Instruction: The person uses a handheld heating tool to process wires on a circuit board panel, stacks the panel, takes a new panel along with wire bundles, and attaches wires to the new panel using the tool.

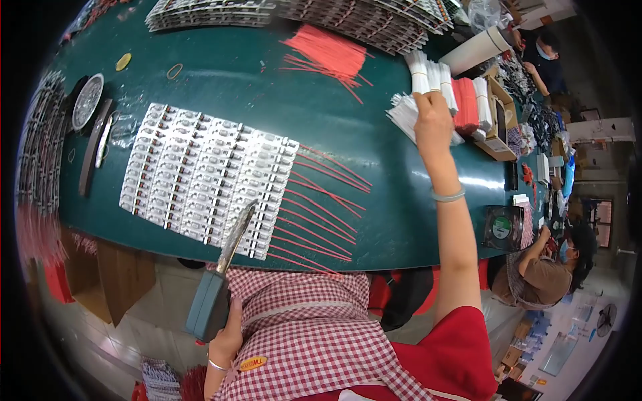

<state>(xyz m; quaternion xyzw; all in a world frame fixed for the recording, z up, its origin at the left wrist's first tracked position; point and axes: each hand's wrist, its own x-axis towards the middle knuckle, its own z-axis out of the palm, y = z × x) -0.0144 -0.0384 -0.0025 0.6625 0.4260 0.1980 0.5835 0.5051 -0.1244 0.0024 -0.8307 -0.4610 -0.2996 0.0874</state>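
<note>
1. Left hand (226, 334): closed around the handle of the iron (210, 306). The tip extends over the lower right part of the panel (207, 174); contact cannot be confirmed.
2. Right hand (433, 123): narrowed, fingers bent down at the white wires (403, 115). The fingertips are hidden, so whether a wire is gripped cannot be told.
3. Panel: lies flat on the bench (234, 80), in front of the person. Red leads (332, 195) project from its right edge along most of that side; this row appears done. No white leads are visible on it (the joints are too small to inspect), so white wiring, if required, appears to remain.
4. Supply: white bundles (418, 70) and a red bundle (464, 103) stand near the right hand; loose red wires (331, 53) lie beyond the panel.
5. Outer stock: the left stack (41, 147) has red wires hanging from its near end, suggesting wired panels. The rear stacks (361, 20) show no clear leads; their status is uncertain.
</note>
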